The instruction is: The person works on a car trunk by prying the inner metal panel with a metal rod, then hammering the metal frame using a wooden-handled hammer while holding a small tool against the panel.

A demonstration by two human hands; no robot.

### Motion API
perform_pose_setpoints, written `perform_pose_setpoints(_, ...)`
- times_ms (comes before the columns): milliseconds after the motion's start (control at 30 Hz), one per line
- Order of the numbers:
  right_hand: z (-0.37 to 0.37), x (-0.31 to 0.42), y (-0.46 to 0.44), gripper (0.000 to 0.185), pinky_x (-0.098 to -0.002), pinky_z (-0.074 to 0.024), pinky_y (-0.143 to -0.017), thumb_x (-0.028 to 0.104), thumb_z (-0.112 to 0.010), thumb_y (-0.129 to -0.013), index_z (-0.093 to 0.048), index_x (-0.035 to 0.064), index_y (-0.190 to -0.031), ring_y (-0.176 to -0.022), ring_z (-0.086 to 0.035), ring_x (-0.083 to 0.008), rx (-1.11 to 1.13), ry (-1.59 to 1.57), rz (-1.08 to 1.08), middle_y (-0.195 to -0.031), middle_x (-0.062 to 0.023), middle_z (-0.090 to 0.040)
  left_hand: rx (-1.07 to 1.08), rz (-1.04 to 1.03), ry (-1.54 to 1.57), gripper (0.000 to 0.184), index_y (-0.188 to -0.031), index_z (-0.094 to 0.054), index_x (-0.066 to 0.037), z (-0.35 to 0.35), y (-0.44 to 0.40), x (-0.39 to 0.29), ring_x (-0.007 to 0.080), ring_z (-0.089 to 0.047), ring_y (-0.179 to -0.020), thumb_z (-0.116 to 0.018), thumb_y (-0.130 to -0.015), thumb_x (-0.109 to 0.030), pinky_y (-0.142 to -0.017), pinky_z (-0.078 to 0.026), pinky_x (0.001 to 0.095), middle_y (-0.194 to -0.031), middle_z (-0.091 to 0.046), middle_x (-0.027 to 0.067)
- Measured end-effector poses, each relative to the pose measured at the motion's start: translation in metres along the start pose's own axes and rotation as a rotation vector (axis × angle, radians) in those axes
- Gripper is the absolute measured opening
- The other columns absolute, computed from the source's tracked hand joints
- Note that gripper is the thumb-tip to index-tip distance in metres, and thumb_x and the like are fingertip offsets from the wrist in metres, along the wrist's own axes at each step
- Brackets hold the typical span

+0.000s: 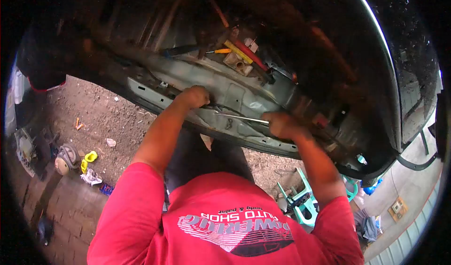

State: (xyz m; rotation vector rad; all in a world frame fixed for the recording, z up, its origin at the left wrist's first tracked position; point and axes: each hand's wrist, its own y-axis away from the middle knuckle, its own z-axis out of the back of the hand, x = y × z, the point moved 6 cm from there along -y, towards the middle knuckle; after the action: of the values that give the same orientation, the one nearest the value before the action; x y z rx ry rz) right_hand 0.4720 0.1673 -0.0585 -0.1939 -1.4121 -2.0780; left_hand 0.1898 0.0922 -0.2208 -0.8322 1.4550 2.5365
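Metal rod (242,118), clamped in the right hand (282,125), points toward the curled left hand (194,97), whose hold I cannot tell; beside both, work at the grey car-body panel (235,94) looks unfinished.

Right hand (282,125) hides one end of the metal rod (242,118), left hand (195,97) grip unreadable, red shirt (225,197) cut off at bottom, car body (230,95) top too dark.
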Motion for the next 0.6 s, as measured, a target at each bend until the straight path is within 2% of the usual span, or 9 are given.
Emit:
perform_pose_setpoints(100,0.018,-0.005,-0.022,0.037,-0.0477,-0.0537,-0.092,0.009,-0.054,-0.088,-0.071,0.0085,-0.121,-0.104,-0.068,-0.0404,-0.067,-0.138,0.018,-0.116,-0.0220,-0.071,0.022,0.067,0.092,0.032,-0.112,-0.077,-0.015,-0.007,-0.006,0.010,0.0361,-0.065,-0.116,-0.062,-0.096,-0.038,-0.101,-0.050,0.0477,-0.120,-0.071,0.0150)
perform_pose_setpoints(200,0.030,-0.012,-0.042,0.035,-0.0482,-0.0526,-0.093,0.010,-0.053,-0.089,-0.072,0.0093,-0.119,-0.104,-0.068,-0.0403,-0.023,-0.163,-0.056,-0.114,-0.0215,-0.071,-0.075,-0.022,-0.050,0.032,-0.114,-0.077,-0.016,-0.011,-0.012,0.012,0.0368,-0.065,-0.117,-0.062,-0.095,-0.038,-0.101,-0.050,0.0478,-0.122,-0.070,0.0157)
perform_pose_setpoints(267,0.031,-0.012,-0.051,0.034,-0.0479,-0.0526,-0.093,0.010,-0.053,-0.090,-0.073,0.0101,-0.117,-0.103,-0.068,-0.0400,0.035,-0.096,-0.036,-0.113,-0.0207,-0.072,0.023,0.062,0.059,0.034,-0.117,-0.076,-0.017,-0.015,-0.017,0.016,0.0370,-0.064,-0.118,-0.063,-0.094,-0.037,-0.103,-0.049,0.0479,-0.124,-0.069,0.0155)
perform_pose_setpoints(367,0.027,-0.015,-0.056,0.033,-0.0462,-0.0535,-0.092,0.011,-0.055,-0.091,-0.073,0.0115,-0.118,-0.101,-0.069,-0.0388,0.035,-0.169,-0.091,-0.112,-0.0206,-0.072,0.092,0.030,0.105,0.035,-0.121,-0.074,-0.019,-0.008,-0.011,0.011,0.0370,-0.062,-0.121,-0.063,-0.093,-0.037,-0.104,-0.048,0.0480,-0.126,-0.069,0.0147)
perform_pose_setpoints(500,0.014,-0.030,-0.064,0.035,-0.0446,-0.0543,-0.089,0.010,-0.056,-0.091,-0.073,0.0125,-0.121,-0.100,-0.070,-0.0378,0.014,-0.219,-0.049,-0.111,-0.0206,-0.073,0.134,0.078,0.116,0.037,-0.123,-0.073,-0.020,-0.010,-0.014,0.011,0.0366,-0.062,-0.122,-0.063,-0.093,-0.038,-0.104,-0.048,0.0486,-0.127,-0.069,0.0141)
perform_pose_setpoints(600,0.007,-0.032,-0.054,0.034,-0.0436,-0.0544,-0.089,0.012,-0.057,-0.092,-0.073,0.0138,-0.122,-0.099,-0.070,-0.0367,-0.021,-0.212,-0.104,-0.111,-0.0201,-0.073,0.107,0.042,0.043,0.036,-0.122,-0.073,-0.021,-0.012,-0.018,0.012,0.0368,-0.062,-0.122,-0.063,-0.093,-0.038,-0.103,-0.049,0.0497,-0.126,-0.069,0.0139)
